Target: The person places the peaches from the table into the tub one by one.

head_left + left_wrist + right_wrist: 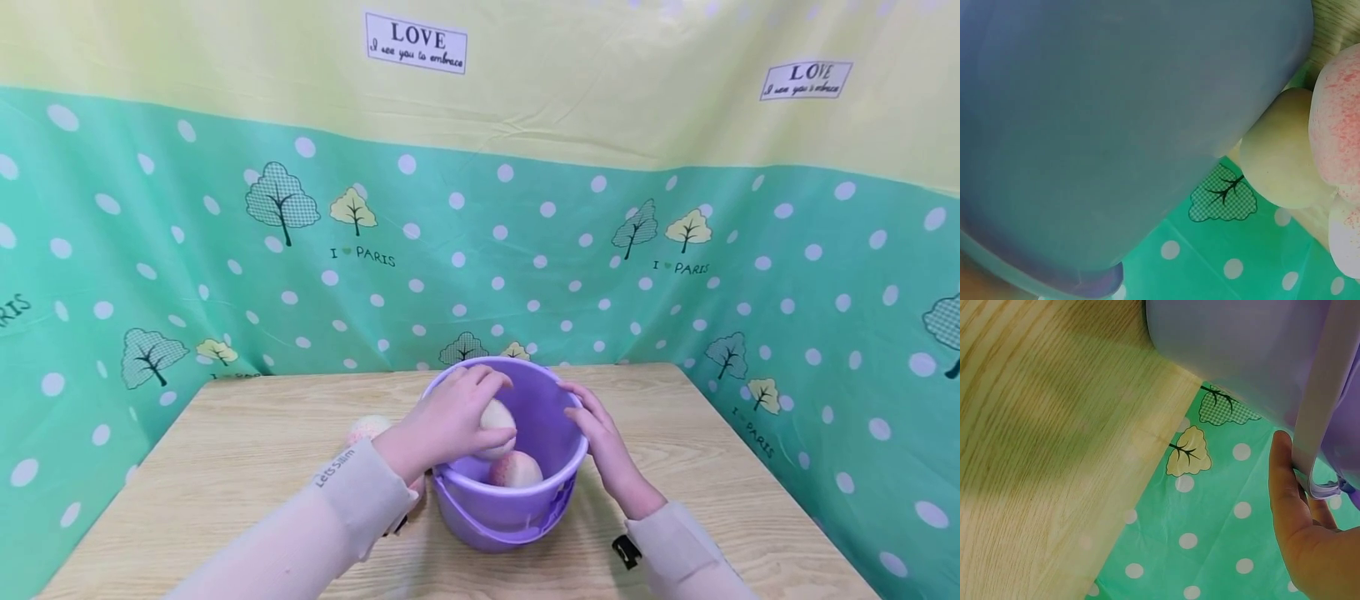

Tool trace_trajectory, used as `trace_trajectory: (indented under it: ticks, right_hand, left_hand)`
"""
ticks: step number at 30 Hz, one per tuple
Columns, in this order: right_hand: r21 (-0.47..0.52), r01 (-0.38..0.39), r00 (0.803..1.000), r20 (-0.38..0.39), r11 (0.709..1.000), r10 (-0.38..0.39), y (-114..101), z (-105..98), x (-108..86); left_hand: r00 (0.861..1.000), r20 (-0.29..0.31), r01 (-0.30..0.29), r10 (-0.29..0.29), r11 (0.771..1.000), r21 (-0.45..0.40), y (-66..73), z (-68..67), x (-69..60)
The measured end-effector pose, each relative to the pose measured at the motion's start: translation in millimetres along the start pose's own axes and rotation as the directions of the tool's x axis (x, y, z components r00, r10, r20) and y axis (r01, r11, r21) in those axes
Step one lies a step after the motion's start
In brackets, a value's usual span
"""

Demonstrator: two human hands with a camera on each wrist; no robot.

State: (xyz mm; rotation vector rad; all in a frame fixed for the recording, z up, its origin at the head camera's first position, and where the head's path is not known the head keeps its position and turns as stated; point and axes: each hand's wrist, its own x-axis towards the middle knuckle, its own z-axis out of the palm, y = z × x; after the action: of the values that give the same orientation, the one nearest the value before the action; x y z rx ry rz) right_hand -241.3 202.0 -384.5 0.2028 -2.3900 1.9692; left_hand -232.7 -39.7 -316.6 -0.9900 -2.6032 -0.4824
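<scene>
In the head view, a purple bucket (498,521) stands on the table with its handle hanging at the front. My left hand (450,417) reaches over the rim, curled round a cream-coloured peach (498,423) inside the bucket. Below it lies another peach (517,472), blushed pink on one side. My right hand (607,450) rests on the right side of the rim with its fingers mostly straight; the right wrist view shows this hand (1300,531) against the bucket's outside. The left hand is out of the left wrist view, where the bucket wall (1129,125) fills most of the picture.
Beside the bucket on the left are more peaches: a pink-speckled peach (1341,119) and a pale yellowish peach (1285,150). My left sleeve partly hides them in the head view. A wooden table (255,467) is enclosed by green and yellow printed curtains (510,250).
</scene>
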Motion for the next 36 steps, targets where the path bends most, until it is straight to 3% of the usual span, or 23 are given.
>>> trace_trajectory:
  ticks: [8,22,36]
  right_hand:
    - [-0.005,0.001,1.0,-0.003,1.0,-0.001,0.0,1.4,-0.4]
    - [-0.003,0.004,1.0,0.001,1.0,-0.004,-1.5,2.2,0.6]
    - [-0.015,0.012,1.0,0.004,1.0,-0.012,-2.4,2.7,-0.8]
  left_hand:
    - [0.999,-0.023,-0.024,0.024,1.0,0.01,-3.2,-1.5,0.5]
    - [0.998,0.014,0.06,-0.06,0.997,-0.04,-7.7,-8.5,-5.8]
    - [0.995,0.001,0.096,-0.096,0.995,-0.005,-14.0,-22.8,-14.3]
